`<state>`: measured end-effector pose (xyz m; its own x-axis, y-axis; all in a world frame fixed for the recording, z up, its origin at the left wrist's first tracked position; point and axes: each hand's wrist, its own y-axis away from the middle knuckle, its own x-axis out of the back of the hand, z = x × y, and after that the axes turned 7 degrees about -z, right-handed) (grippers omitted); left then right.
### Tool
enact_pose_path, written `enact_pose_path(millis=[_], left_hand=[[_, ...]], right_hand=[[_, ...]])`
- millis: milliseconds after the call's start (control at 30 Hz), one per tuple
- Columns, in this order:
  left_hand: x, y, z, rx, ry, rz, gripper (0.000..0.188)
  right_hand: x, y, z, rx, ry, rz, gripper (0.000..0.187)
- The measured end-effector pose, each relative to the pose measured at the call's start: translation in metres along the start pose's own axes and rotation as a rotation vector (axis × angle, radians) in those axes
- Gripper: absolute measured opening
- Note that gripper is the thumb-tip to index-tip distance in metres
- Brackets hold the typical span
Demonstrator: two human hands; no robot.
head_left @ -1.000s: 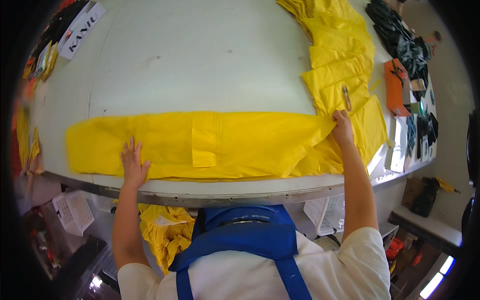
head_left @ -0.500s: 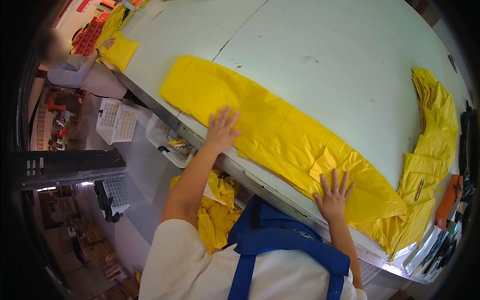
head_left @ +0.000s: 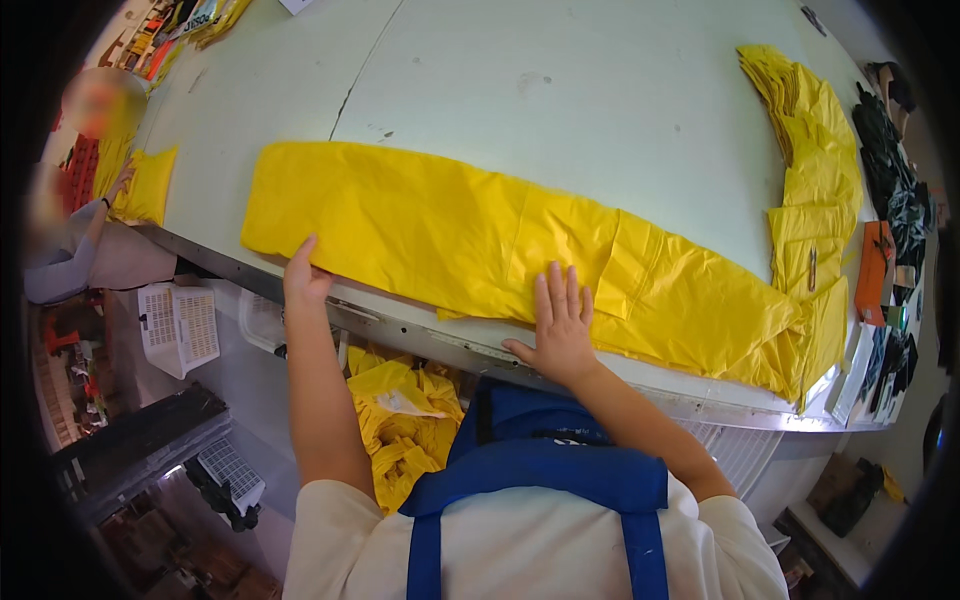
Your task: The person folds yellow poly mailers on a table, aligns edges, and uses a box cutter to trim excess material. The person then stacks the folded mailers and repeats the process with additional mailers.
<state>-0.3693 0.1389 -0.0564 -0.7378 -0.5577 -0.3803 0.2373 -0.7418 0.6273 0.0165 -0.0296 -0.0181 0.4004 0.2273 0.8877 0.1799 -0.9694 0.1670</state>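
Note:
A long yellow plastic sheet (head_left: 470, 235), folded lengthwise, lies flat along the near edge of a white table (head_left: 560, 110). My left hand (head_left: 303, 278) rests at the sheet's near left edge, fingers on the plastic at the table's rim. My right hand (head_left: 560, 322) lies flat with fingers spread on the sheet's near edge, about the middle. Neither hand grips anything. The sheet's right end bunches against a stack of folded yellow sheets (head_left: 815, 170).
More yellow plastic (head_left: 400, 420) is heaped below the table in front of me. Dark items (head_left: 895, 190) and an orange object (head_left: 872, 270) lie at the table's right end. Another person (head_left: 75, 230) sits at the far left by a yellow piece (head_left: 148, 185). White baskets (head_left: 180, 325) stand on the floor.
My view has swung, so the sheet now runs more level. My left hand has slid toward the sheet's left end and my right hand has moved left toward its middle.

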Motion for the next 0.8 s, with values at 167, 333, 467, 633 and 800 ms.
enact_pose_path(millis=[167, 333, 467, 633, 800], left_hand=[[-0.010, 0.012, 0.021, -0.259, -0.036, -0.164, 0.041], [-0.004, 0.092, -0.063, -0.121, -0.374, -0.160, 0.020], [-0.040, 0.157, -0.149, 0.139, -0.481, -0.241, 0.022], [-0.080, 0.146, -0.127, -0.149, -0.470, -0.392, 0.010], [-0.072, 0.106, -0.125, -0.122, -0.649, -0.199, 0.016]], right_hand=[[-0.015, -0.005, 0.003, 0.065, 0.126, 0.079, 0.075], [-0.008, -0.021, 0.011, 0.088, 0.165, 0.212, 0.060], [0.005, -0.016, 0.001, 0.108, 0.109, 0.147, 0.053], [-0.002, -0.014, 0.021, 0.197, 0.022, 0.210, 0.048], [-0.005, -0.003, 0.020, 0.251, 0.163, 0.175, 0.049]])
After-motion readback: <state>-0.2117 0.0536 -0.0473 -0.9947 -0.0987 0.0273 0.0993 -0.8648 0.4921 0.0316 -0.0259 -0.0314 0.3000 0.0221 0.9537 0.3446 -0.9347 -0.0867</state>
